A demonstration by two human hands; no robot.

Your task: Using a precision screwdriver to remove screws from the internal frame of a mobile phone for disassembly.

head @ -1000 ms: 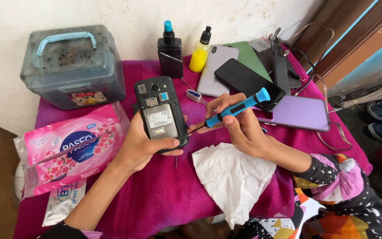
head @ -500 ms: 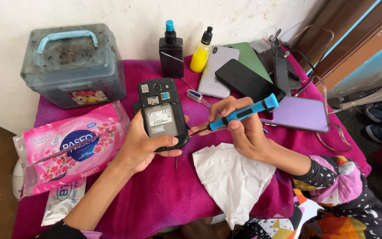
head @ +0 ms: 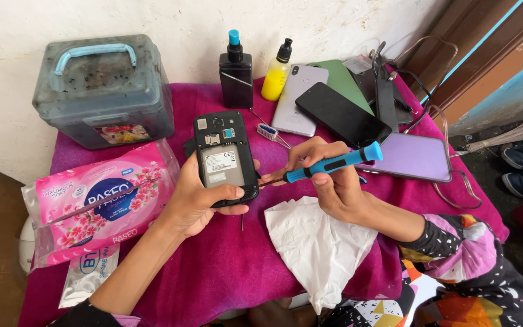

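Observation:
My left hand (head: 196,203) holds a black phone (head: 225,156) with its back cover off, inner parts and a label facing up. My right hand (head: 329,181) grips a blue-and-black screwdriver (head: 333,165), its tip touching the phone's lower right edge. Both hands hover over a magenta cloth (head: 225,266) on the table. A crumpled white tissue (head: 316,242) lies just below my right hand.
A grey plastic box (head: 104,91) with a blue handle stands at back left. A pink tissue pack (head: 98,197) and a silver pouch (head: 89,275) lie left. Black (head: 236,72) and yellow (head: 275,72) bottles, several phones (head: 340,112), a purple phone (head: 411,156) and cables sit behind.
The phone and my left hand have shifted slightly toward me. The screwdriver tip has stayed against the phone's right edge.

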